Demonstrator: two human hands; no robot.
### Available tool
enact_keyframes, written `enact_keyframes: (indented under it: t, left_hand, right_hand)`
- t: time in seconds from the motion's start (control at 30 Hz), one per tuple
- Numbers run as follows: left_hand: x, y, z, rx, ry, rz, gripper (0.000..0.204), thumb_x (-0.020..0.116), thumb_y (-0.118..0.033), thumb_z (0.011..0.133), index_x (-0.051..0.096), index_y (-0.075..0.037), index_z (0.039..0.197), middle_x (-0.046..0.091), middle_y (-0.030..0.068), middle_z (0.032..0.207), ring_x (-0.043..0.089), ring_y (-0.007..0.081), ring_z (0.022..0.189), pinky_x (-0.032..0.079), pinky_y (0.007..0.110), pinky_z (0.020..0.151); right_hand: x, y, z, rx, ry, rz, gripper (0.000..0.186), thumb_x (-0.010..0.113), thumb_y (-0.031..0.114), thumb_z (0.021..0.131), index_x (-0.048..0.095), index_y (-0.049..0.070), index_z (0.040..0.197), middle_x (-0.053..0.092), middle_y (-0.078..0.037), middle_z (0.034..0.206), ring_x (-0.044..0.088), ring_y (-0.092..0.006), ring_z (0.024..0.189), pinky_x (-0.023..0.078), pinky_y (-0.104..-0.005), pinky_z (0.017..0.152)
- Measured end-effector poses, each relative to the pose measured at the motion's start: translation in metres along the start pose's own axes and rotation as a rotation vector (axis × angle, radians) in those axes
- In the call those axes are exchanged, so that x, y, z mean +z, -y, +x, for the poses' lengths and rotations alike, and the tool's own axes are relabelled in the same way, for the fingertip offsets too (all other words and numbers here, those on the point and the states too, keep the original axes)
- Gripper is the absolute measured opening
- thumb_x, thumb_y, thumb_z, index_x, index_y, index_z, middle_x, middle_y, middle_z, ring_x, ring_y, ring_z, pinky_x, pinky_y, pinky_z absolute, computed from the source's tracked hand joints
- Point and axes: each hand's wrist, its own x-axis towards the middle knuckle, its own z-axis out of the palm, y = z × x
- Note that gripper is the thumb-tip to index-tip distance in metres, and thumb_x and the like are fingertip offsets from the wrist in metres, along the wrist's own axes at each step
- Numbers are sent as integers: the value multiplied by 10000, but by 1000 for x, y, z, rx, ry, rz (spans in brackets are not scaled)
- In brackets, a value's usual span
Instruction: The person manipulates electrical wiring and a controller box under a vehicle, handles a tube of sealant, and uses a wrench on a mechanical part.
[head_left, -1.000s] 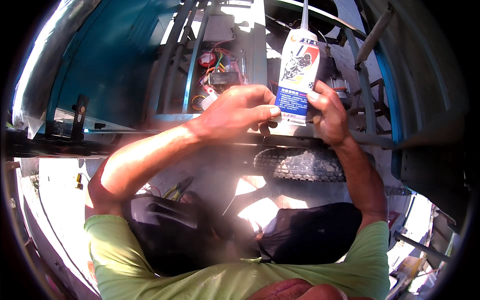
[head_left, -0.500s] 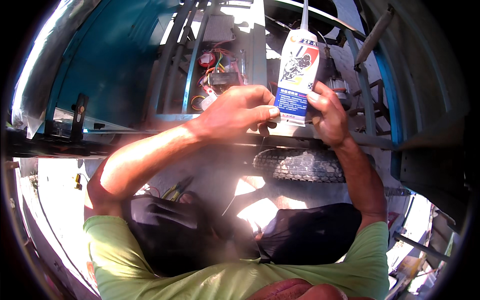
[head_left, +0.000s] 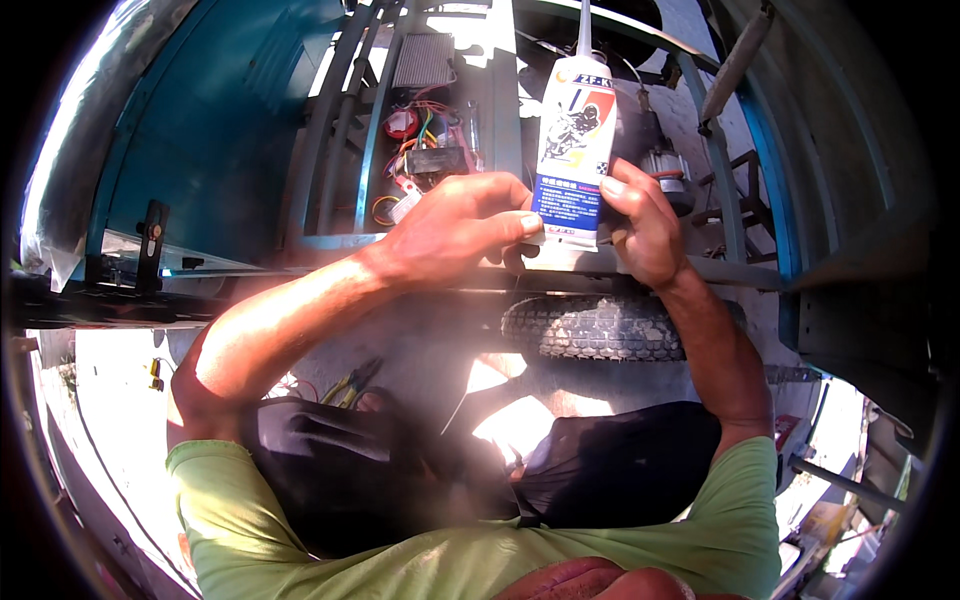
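Between my two hands I hold an upright white squeeze tube (head_left: 572, 140) with a long narrow nozzle, a motorbike picture and a blue printed band. My left hand (head_left: 455, 225) is closed on its lower left corner, thumb pressed near the bottom seal. My right hand (head_left: 648, 225) grips the lower right edge, thumb on the front. Behind my left hand lie coloured wires around a black box (head_left: 435, 160) with a red round part (head_left: 400, 123) in the metal frame. Some of my left fingers are hidden.
A ribbed metal box (head_left: 425, 62) sits in the frame; teal panels (head_left: 200, 110) rise left, rails (head_left: 760, 140) right. A treaded tyre (head_left: 590, 325) lies under the near rail. Pliers (head_left: 350, 385) rest by my leg; a metal motor-like part (head_left: 668, 170) is behind my right hand.
The tube and both my hands have shifted slightly left and upward in the view, with the grip unchanged. The surroundings have moved slightly too.
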Motion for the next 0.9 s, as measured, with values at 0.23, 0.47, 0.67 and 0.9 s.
enact_keyframes:
  t: [0.23, 0.47, 0.67, 0.9]
  left_hand:
    - [0, 1, 0, -1, 7, -18, 237, 648, -217, 1049, 634, 18, 1071, 675, 63, 977, 673, 139, 839, 574, 308, 786]
    - [0, 1, 0, 2, 0, -4, 229, 650, -219, 1049, 639, 9, 1065, 680, 58, 970, 677, 137, 837, 573, 306, 782]
    - [0, 0, 0, 2, 1, 7, 233, 653, -224, 1047, 642, 8, 1057, 682, 59, 965, 683, 137, 836, 573, 308, 783]
    - [0, 1, 0, 13, 4, -13, 231, 647, -215, 1049, 639, 16, 1054, 681, 65, 963, 683, 141, 839, 583, 316, 787]
  right_hand:
    - [1, 3, 0, 33, 10, 11, 415, 474, 221, 1007, 613, -78, 1260, 692, -98, 1138, 607, -139, 1052, 452, -281, 967]
    - [0, 2, 0, 37, 10, 21, 428, 478, 229, 1003, 605, -78, 1273, 691, -103, 1148, 607, -140, 1058, 449, -275, 967]
    - [2, 3, 0, 20, 2, -20, 417, 475, 230, 1004, 613, -76, 1252, 691, -97, 1131, 605, -137, 1044, 450, -277, 960]
    - [0, 0, 2, 10, 20, 0, 402, 473, 217, 1009, 619, -83, 1235, 694, -102, 1114, 611, -139, 1029, 458, -276, 948]
